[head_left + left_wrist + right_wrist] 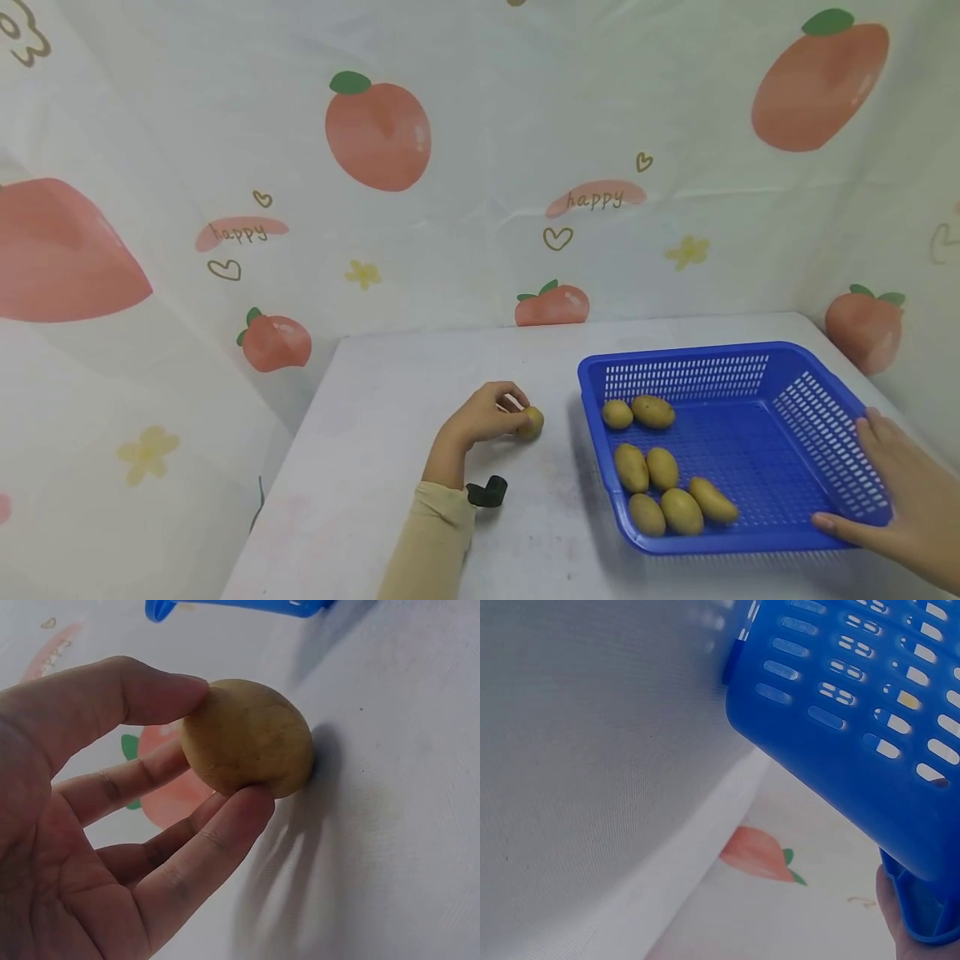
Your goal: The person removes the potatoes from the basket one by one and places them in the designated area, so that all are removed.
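My left hand (486, 412) pinches a small yellow-brown potato (251, 739) between thumb and fingertips, low over the white table, to the left of a blue plastic basket (693, 546). In the left wrist view, other fingers stretch out behind the potato. My right hand (911, 500) holds the basket at its near right corner, thumb over the front rim and fingers over the right rim. Several potatoes (682, 511) lie along the basket's left side, two of them farther back. The right wrist view shows the slotted outer wall (840, 742) of the basket, with fingers partly hidden behind its rim.
A small black device (487, 492) is beside my left wrist. The white table (337, 500) extends left of the basket. A white sheet printed with peaches, hearts and flowers (465, 250) hangs behind the table and at both sides.
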`<state>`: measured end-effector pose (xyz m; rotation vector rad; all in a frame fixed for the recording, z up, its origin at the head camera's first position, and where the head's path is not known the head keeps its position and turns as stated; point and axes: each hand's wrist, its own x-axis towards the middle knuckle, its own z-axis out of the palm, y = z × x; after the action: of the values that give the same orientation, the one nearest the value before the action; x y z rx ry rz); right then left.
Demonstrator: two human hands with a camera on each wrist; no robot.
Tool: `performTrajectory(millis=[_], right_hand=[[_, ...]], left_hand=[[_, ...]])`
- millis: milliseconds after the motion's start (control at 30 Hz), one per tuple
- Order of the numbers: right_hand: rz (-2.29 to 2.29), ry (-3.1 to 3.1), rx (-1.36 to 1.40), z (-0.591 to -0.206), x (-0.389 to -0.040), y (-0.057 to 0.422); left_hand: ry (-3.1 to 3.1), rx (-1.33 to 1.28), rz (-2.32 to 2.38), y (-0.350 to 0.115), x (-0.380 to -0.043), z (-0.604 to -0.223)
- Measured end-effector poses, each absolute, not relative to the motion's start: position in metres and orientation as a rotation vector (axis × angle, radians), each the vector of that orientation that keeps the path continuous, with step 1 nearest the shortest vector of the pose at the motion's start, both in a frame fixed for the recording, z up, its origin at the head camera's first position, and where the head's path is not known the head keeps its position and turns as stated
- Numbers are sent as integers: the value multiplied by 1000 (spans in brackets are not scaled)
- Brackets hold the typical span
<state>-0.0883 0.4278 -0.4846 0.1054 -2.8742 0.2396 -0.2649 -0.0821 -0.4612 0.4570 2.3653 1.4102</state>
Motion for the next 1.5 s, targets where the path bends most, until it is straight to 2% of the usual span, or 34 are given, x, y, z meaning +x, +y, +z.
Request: performTrajectory(millis=[1500], right_hand=[[197,-2912,49,-480,-87,420]], left_hand=[[2377,511,1284,-90,-263,-457]])
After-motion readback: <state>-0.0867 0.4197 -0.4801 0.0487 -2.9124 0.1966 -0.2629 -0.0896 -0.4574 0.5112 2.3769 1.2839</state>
